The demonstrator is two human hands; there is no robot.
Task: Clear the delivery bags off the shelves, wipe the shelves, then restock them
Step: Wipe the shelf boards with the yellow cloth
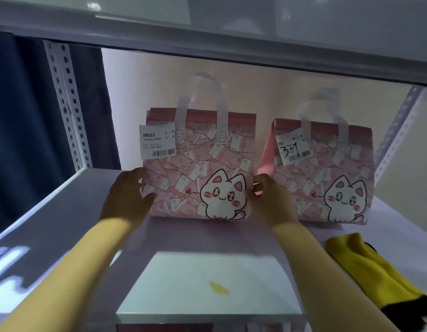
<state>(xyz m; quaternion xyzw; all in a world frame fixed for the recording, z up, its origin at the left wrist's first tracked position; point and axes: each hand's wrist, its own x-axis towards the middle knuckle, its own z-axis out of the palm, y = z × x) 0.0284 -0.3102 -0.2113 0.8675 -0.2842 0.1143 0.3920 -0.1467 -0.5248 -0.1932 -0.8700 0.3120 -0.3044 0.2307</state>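
Observation:
Two pink delivery bags with a white cat print stand upright on the white shelf (pixel 63 224). The left bag (pixel 198 168) carries a label reading J8022. My left hand (pixel 128 195) grips its lower left edge, and my right hand (pixel 267 197) grips its lower right edge, thumbs on the front face. The right bag (pixel 327 173), with a handwritten label, stands just beyond my right hand, untouched. A yellow cloth (pixel 375 269) lies on the shelf at the front right.
The shelf above (pixel 231 27) hangs low over the bags' white handles. Perforated metal posts (pixel 71 109) stand at the left and right rear corners. A dark blue curtain (pixel 18 128) hangs at the left. A small yellow mark (pixel 218 287) shows near the front edge.

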